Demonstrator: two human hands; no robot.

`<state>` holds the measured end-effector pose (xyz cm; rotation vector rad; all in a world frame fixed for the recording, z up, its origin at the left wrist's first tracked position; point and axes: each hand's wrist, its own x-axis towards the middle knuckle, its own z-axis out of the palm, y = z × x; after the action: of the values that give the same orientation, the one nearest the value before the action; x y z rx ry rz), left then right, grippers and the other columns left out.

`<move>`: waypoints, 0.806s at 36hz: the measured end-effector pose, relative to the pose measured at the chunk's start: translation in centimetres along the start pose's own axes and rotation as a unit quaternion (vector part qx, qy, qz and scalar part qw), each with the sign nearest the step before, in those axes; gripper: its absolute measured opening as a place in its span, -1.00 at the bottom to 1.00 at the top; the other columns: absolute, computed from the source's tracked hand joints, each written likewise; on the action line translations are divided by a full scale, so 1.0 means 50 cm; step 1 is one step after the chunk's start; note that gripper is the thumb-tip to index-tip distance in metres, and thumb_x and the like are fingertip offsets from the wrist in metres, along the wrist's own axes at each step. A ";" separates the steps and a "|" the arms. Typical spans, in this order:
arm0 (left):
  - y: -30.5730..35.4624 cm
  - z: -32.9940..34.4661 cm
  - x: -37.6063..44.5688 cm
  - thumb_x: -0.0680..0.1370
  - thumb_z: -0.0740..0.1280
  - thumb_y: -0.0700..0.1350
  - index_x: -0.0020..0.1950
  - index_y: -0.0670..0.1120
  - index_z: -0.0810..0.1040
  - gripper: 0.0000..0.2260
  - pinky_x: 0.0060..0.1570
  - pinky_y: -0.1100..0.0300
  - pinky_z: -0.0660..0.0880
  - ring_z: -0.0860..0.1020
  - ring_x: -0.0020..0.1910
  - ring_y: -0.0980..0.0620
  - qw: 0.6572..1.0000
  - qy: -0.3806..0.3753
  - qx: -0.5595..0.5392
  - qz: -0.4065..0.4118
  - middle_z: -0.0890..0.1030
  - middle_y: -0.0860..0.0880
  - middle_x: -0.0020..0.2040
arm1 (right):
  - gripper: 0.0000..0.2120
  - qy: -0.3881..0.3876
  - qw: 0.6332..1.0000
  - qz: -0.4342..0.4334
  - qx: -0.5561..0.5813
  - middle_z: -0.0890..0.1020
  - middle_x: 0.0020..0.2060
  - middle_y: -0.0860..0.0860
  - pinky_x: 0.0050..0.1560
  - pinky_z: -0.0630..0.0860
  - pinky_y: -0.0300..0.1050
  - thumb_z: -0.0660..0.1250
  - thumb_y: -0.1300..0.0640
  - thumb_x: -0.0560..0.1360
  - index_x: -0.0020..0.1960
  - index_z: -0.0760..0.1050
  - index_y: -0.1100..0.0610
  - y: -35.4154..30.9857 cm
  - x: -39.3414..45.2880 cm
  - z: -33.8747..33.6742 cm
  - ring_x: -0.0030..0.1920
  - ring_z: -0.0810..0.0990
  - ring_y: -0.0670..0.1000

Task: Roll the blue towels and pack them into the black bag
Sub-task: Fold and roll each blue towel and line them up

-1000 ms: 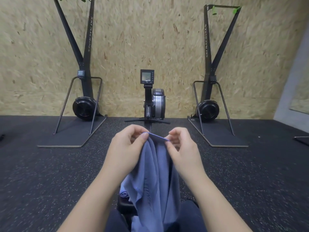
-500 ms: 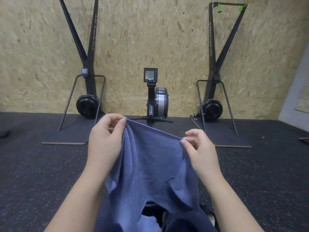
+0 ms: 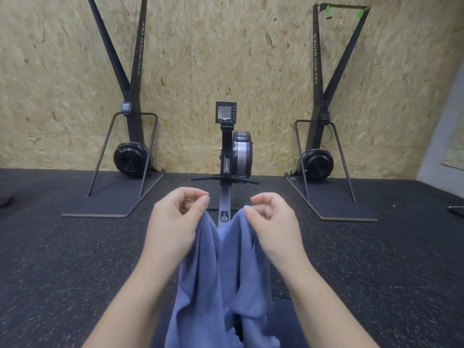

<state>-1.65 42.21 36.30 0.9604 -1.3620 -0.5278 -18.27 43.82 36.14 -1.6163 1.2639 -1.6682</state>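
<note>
A blue towel (image 3: 221, 277) hangs in front of me from both hands, sagging in a deep V between them down to my lap. My left hand (image 3: 175, 222) pinches one upper corner between thumb and curled fingers. My right hand (image 3: 273, 222) pinches the other upper corner the same way. The two hands are level and a short gap apart. No black bag is in view.
A rowing machine (image 3: 229, 156) with its rail runs straight ahead of me between my hands. Two ski machines (image 3: 130, 136) (image 3: 319, 146) stand on flat bases left and right against a chipboard wall. The floor is dark speckled rubber (image 3: 62, 259).
The hands spread the towel's top edge wide half a second ago; now they have come closer together again and the edge between them has dropped slack into a V.
</note>
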 end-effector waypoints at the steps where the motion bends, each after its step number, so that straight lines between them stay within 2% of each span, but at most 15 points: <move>1: 0.003 0.004 -0.003 0.51 0.41 -0.20 -0.19 0.06 0.61 -0.84 -0.33 0.43 0.37 0.44 -0.41 0.26 1.000 -0.011 -0.001 0.001 0.53 0.17 -0.43 | -0.87 0.005 1.000 0.003 -0.001 0.63 -0.29 -0.03 -0.32 0.39 -0.46 0.36 0.26 0.51 -0.05 0.45 0.08 0.001 0.000 0.000 -0.40 0.50 -0.29; 7: 0.008 0.032 -0.022 0.52 0.40 -0.20 -0.09 0.07 0.62 -0.85 -0.33 0.42 0.36 0.45 -0.42 0.28 0.996 -0.085 0.013 -0.012 0.52 0.23 -0.44 | -0.86 -0.014 1.000 0.012 0.016 0.67 -0.21 0.01 -0.30 0.40 -0.47 0.34 0.30 0.51 0.03 0.46 0.14 -0.007 -0.009 0.000 -0.35 0.54 -0.28; 13: 0.005 0.054 -0.037 0.52 0.40 -0.16 -0.01 0.20 0.57 -0.77 -0.25 0.29 0.39 0.50 -0.37 0.26 0.991 -0.118 0.044 -0.036 0.58 0.18 -0.37 | -0.73 -0.055 0.998 -0.011 -0.002 0.69 -0.20 -0.10 -0.18 0.41 -0.45 0.32 0.34 0.48 0.00 0.44 -0.01 -0.012 -0.019 0.004 -0.24 0.58 -0.27; 16: 0.008 0.057 -0.040 0.52 0.40 -0.16 0.05 0.12 0.62 -0.81 -0.16 0.25 0.48 0.60 -0.24 0.20 0.992 -0.109 0.058 -0.037 0.66 0.11 -0.28 | -0.68 -0.074 0.996 -0.032 -0.033 0.69 -0.14 -0.16 -0.02 0.48 -0.32 0.33 0.32 0.46 0.01 0.42 -0.08 -0.011 -0.022 0.008 -0.09 0.62 -0.22; 19: 0.011 0.056 -0.042 0.51 0.40 -0.15 -0.03 0.08 0.63 -0.87 -0.11 0.22 0.51 0.63 -0.18 0.21 0.993 -0.092 0.061 -0.043 0.69 0.12 -0.23 | -0.69 -0.072 0.995 -0.052 -0.050 0.68 -0.12 -0.15 0.07 0.51 -0.21 0.34 0.30 0.45 0.01 0.42 -0.09 -0.010 -0.024 0.011 -0.04 0.62 -0.19; 23: 0.011 0.057 -0.045 0.51 0.41 -0.17 -0.16 0.07 0.63 -0.88 -0.22 0.37 0.44 0.60 -0.25 0.31 0.994 -0.073 0.075 -0.041 0.67 0.20 -0.27 | -0.65 -0.055 0.992 -0.081 -0.073 0.61 -0.15 -0.09 -0.02 0.46 -0.36 0.33 0.35 0.43 -0.05 0.41 -0.10 -0.008 -0.026 0.012 -0.10 0.58 -0.18; 29: -0.004 0.044 -0.030 0.51 0.41 -0.14 -0.20 0.07 0.62 -0.87 -0.23 0.32 0.42 0.55 -0.32 0.29 0.995 -0.040 0.078 -0.042 0.64 0.22 -0.30 | -0.57 -0.053 0.985 -0.080 -0.143 0.56 -0.12 -0.14 -0.02 0.43 -0.37 0.27 0.36 0.41 -0.05 0.34 -0.19 0.011 -0.017 -0.001 -0.08 0.52 -0.20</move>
<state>-3.98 42.74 35.13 1.1379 -1.4545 -0.5338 -18.28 44.28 35.26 -1.9959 1.4031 -1.5194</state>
